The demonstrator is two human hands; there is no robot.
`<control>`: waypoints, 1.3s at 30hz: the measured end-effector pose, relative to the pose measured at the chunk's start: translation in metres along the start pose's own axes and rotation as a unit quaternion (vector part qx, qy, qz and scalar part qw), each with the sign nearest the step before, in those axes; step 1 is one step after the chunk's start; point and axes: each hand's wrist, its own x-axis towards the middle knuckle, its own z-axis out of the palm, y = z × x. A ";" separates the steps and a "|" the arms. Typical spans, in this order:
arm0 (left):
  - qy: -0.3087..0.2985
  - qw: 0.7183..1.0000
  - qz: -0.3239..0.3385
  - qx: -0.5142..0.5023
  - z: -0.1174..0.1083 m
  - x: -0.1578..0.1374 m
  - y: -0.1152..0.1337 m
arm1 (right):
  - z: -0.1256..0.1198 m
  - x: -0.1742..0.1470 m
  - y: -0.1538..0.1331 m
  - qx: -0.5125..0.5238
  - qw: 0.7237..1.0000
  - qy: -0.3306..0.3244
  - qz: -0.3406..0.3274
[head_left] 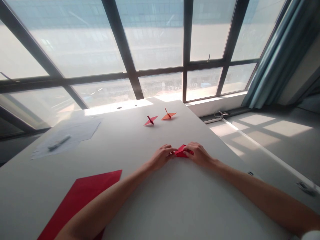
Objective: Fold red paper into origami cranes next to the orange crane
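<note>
Between my two hands, on the white table [160,206], is a small folded piece of red paper [180,152]. My left hand [163,156] grips its left edge with the fingertips. On the right side, my right hand [198,154] pinches the paper between thumb and fingers, covering part of it. Just beyond the hands stand a red paper crane [150,120] and an orange paper crane [169,115], both with wings spread. A large sheet of red paper [82,193] lies at the left, partly hidden under my left forearm.
White sheets of paper [85,130] lie at the far left of the table, with a marker-like pen [59,142] on them. Large windows [160,36] rise behind the table. At the right are a blue curtain [271,56] and a cable [219,114] near the floor.
</note>
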 end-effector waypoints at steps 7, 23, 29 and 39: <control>0.002 1.000 -0.002 -0.007 0.003 -0.001 -0.005 | 0.003 0.000 0.001 0.014 0.999 -0.002 0.028; -0.026 0.998 0.036 0.032 -0.003 -0.004 0.005 | 0.000 -0.002 0.001 -0.014 1.000 -0.015 0.004; -0.041 0.995 0.054 0.079 -0.008 -0.004 0.011 | 0.000 -0.002 0.001 -0.024 1.000 -0.019 0.007; -0.067 0.988 0.083 0.111 -0.016 -0.005 0.016 | 0.002 -0.003 0.003 -0.045 0.999 -0.011 0.015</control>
